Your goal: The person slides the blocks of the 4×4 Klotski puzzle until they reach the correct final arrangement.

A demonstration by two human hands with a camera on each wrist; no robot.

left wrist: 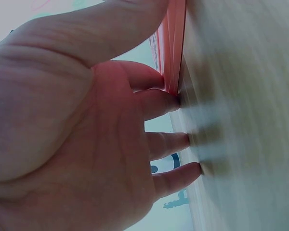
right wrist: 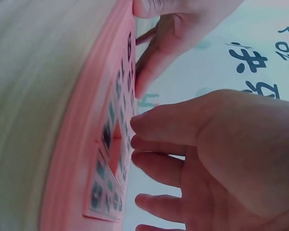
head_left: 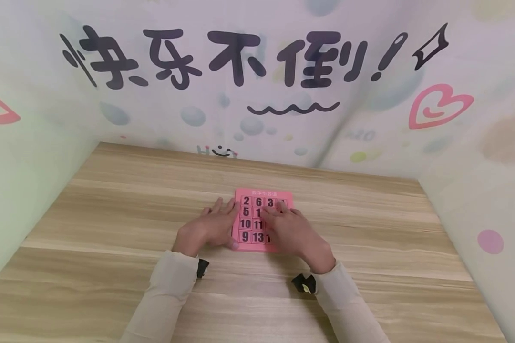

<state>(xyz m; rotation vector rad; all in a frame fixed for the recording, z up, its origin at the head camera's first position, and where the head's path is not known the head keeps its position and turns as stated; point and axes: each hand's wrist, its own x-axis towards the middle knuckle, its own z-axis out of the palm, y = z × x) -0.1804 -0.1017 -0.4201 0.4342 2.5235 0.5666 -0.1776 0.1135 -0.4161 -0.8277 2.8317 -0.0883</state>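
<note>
A pink number sliding puzzle [head_left: 245,224] lies flat on the wooden table, its black-numbered tiles set in a square frame. My left hand [head_left: 216,226] rests against its left side, with the thumb by the near left corner. In the left wrist view, the fingers are spread, some touching the puzzle's pink edge [left wrist: 173,48] and others the table. Over the puzzle's right part is my right hand [head_left: 289,231], its fingertips at the tiles and hiding several numbers. A gap among the tiles [right wrist: 98,185] shows in the right wrist view.
The wood-grain table [head_left: 369,228] extends around the puzzle. Behind it stands a white backdrop [head_left: 154,114] with large black characters, and pale walls close both sides. Each sleeve has a small black object [head_left: 304,284] at the wrist.
</note>
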